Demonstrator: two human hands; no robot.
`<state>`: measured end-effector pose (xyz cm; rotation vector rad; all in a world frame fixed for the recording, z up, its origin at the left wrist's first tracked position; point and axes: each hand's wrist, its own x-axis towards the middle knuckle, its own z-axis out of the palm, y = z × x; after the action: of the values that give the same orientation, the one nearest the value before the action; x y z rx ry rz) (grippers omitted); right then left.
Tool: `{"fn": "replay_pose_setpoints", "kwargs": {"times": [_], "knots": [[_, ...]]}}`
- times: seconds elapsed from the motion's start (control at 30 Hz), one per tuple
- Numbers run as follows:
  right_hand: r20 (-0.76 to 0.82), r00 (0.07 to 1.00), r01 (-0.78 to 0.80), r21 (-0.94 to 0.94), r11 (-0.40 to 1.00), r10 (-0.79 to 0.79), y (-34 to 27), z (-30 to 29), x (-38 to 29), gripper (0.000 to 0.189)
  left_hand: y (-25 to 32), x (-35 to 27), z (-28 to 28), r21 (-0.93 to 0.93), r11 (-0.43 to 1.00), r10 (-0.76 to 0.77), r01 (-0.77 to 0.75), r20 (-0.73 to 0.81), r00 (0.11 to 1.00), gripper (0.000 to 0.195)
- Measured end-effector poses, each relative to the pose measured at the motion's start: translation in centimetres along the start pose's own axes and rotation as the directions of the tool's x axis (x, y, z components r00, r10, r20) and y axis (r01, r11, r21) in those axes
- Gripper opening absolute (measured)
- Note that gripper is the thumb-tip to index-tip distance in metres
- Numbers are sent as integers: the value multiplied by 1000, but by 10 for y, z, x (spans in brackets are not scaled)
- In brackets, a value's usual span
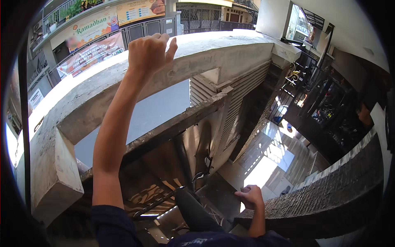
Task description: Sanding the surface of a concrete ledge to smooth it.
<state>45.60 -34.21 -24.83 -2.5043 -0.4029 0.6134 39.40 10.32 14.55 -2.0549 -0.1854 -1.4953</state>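
Note:
My left hand (151, 52) is raised at the upper left, over the top of a weathered concrete parapet (92, 74), its fingers curled and the thumb apart; whether it touches the ledge or holds anything is unclear. Lower right of centre, my right hand (251, 196) is curled with the thumb on the near side. A small greyish thing may be at its fingertips, too small to name. Between the arms, my bent leg in dark trousers (197, 213) is beside a dark metal bar (157, 202).
A narrow concrete beam (182, 115) crosses below the parapet. To its right stands a louvred wall (231, 117). The drop shows a sunlit tiled floor (268, 166) far below. A rough curved wall edge (324, 191) borders the right. Banners (92, 27) hang across the street.

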Motion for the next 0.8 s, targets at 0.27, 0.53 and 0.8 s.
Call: {"fn": "replay_pose_setpoints", "kwargs": {"times": [0.27, 0.53, 0.8], "knots": [[141, 988, 87, -138, 987, -67, 54, 1, -81, 62, 20, -65, -63, -47, 986, 165, -159, 180, 970, 43], [-61, 941, 326, -112, 939, -334, 31, -3, -78, 47, -12, -157, -125, 138, 980, 48, -143, 533, 845, 76], [115, 895, 442, -106, 891, -431, 8, 10, -84, 47, -23, -200, -187, 208, 978, -137, 32, 514, 847, 81]]}}
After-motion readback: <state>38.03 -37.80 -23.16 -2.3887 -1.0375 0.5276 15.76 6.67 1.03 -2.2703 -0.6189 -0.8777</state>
